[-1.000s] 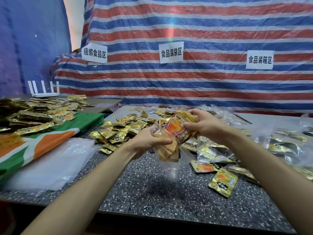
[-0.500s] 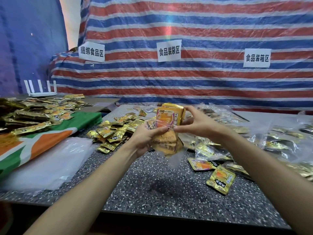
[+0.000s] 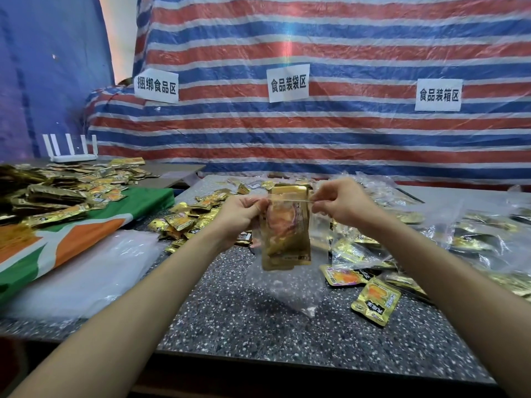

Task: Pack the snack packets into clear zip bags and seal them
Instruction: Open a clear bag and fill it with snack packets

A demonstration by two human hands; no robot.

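Pinching the zip bag top, left hand and right hand face 食品装袋区 sign

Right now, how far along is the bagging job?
Done: several filled bags lie at right. In hand: left hand and right hand pinch the top of a clear zip bag holding gold packets, apparently unsealed. Left: loose packets piled on the table.

Gold packets with orange print; tarp striped red, blue, white; cloth green, orange, white; table — black, speckled white; white signs, black characters.
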